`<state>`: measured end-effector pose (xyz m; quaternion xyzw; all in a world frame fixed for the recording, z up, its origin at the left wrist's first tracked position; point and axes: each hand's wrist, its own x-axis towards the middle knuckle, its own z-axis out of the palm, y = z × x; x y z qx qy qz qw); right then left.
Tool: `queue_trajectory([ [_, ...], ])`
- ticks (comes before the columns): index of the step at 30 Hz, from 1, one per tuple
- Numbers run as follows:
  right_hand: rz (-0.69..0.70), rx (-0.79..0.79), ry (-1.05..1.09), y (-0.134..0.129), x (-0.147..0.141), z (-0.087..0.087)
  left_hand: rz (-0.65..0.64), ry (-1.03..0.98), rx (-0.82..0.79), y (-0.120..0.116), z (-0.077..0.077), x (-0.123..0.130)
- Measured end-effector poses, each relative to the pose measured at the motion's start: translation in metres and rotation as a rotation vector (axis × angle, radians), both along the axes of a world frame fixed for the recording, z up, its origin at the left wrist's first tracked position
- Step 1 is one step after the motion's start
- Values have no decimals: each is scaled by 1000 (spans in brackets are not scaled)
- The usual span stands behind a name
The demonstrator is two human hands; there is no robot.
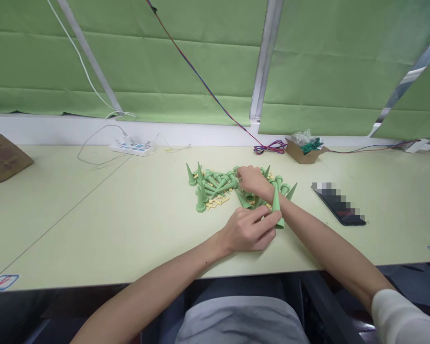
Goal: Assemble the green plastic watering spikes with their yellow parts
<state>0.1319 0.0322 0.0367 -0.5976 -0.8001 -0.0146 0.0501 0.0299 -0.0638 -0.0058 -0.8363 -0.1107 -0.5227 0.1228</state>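
My left hand (252,229) is closed on a green plastic cone-shaped spike (276,203), its tip pointing up and its wide collar low, close beside my right forearm. Farther away, my right hand (252,180) reaches over a pile of similar green cones (220,184). Its fingers point down into the pile, bent, and what they touch or hold is hidden. Small yellow plastic pieces (218,202) lie among and in front of the cones. A few cones stand upright at the pile's left side; others lie on their sides.
A black phone (338,203) lies right of the pile. Behind are a small cardboard box (303,154) with plastic wrap, a coiled red-and-blue cable (270,147) and a white power strip (134,147). A brown paper bag (5,157) stands far left on the pale table (111,229).
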Motion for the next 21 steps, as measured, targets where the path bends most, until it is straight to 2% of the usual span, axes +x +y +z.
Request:
queue_trajectory([
  [12, -38, -23, -79, 0, -12, -6, 14, 14, 0, 1, -2, 0],
  [19, -85, 66, -42, -11, -10, 2, 9, 16, -3, 0, -1, 0],
  [21, -38, 75, 9, -15, -11, 4, 7, 20, -4, 0, -2, 0],
])
